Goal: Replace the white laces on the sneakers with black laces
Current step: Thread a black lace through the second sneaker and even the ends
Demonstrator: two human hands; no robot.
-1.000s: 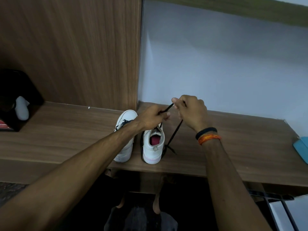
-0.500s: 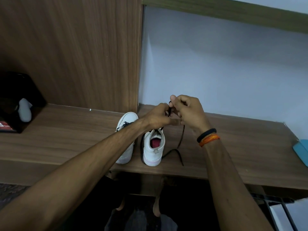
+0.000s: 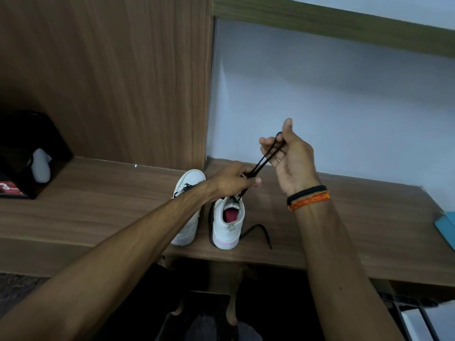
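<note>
You are tying off the black lace (image 3: pixel 264 157) above the right sneaker (image 3: pixel 227 223) on the shelf (image 3: pixel 357 217): left hand (image 3: pixel 234 182) pinches its base, right hand (image 3: pixel 291 158) grips the loop; next, judge the knot and draw it snug.

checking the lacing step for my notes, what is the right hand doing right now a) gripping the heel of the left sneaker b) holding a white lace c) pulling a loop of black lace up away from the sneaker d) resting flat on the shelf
c: the right hand is raised above the shelf, pinching a doubled strand of black lace that runs down to the left hand over the right-side sneaker.
</note>
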